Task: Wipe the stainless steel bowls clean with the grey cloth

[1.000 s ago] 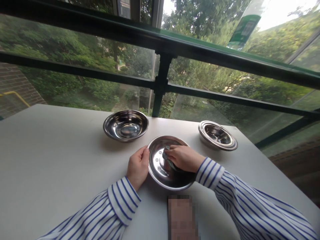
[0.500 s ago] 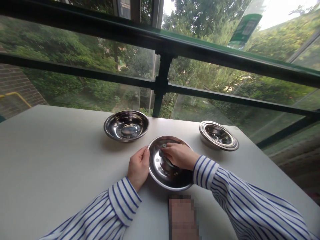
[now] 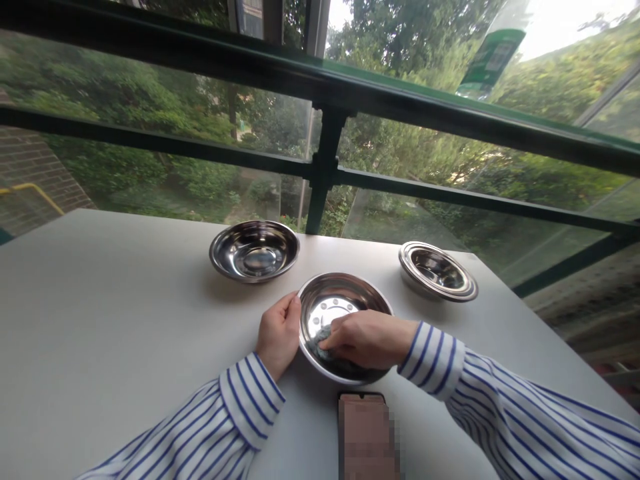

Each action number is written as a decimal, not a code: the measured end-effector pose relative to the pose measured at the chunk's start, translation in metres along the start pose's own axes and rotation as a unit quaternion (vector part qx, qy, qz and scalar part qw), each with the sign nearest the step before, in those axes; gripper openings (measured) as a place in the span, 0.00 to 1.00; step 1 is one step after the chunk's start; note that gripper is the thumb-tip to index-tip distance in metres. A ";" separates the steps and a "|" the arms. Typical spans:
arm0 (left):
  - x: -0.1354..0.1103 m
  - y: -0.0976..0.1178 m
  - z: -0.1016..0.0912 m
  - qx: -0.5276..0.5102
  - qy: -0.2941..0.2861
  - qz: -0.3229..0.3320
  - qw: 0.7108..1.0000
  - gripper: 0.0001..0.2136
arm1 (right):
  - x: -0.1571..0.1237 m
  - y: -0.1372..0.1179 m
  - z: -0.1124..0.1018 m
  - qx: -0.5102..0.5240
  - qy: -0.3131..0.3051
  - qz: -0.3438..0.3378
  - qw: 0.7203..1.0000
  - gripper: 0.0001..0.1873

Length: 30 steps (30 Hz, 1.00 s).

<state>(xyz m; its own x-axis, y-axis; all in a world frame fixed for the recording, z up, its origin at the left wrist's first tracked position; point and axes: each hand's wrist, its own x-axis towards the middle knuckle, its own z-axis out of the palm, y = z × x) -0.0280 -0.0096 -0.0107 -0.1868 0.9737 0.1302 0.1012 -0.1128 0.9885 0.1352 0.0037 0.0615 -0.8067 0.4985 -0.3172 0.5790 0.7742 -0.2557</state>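
A shiny steel bowl [image 3: 345, 283] stands in front of me on the white table. My left hand [image 3: 281, 333] grips its left rim, thumb on top and fingers hidden beneath. Inside the bowl, my right hand [image 3: 363, 337] is closed on a crumpled grey-green cloth [image 3: 323, 340], pressing it against the lower left of the inner wall. Part of the cloth is hidden under the fingers. Several round marks show on the bowl's bottom.
Another steel bowl [image 3: 255, 252] sits at the back left, and stacked steel bowls [image 3: 437, 272] at the back right. A phone [image 3: 367, 433] with a blurred screen lies near me on the white table [image 3: 125, 320]. Beyond are a dark green railing [image 3: 325, 153] and a plastic bottle [image 3: 493, 57].
My right hand has moved the cloth from the bowl's upper middle down toward its near left wall. The left hand keeps its hold on the rim, and the bowl has shifted slightly right.
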 end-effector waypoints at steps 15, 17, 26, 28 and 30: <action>-0.002 -0.001 -0.001 -0.084 -0.036 -0.094 0.991 0.22 | 0.002 0.004 0.014 0.043 0.049 0.038 0.997 0.10; -0.004 0.002 -0.001 -0.091 -0.038 -0.101 0.990 0.20 | 0.000 0.004 0.015 0.045 0.053 0.039 0.997 0.11; -0.001 0.011 -0.003 -0.100 0.001 -0.127 0.987 0.20 | -0.010 0.015 0.009 0.064 0.021 -0.023 0.997 0.16; 0.001 0.008 -0.003 -0.089 0.001 -0.112 0.990 0.20 | -0.010 0.018 0.009 0.071 0.005 -0.034 0.997 0.16; 0.002 0.006 -0.003 -0.086 -0.001 -0.102 0.991 0.19 | -0.009 0.021 0.009 0.074 -0.008 -0.037 0.997 0.16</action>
<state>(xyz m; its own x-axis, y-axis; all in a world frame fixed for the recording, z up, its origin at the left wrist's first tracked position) -0.0307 -0.0088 -0.0043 -0.1848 0.9799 -0.0745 -0.1069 0.0553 0.9927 0.1558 0.0115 0.0506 -0.8461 0.4354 -0.3074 0.5307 0.7414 -0.4106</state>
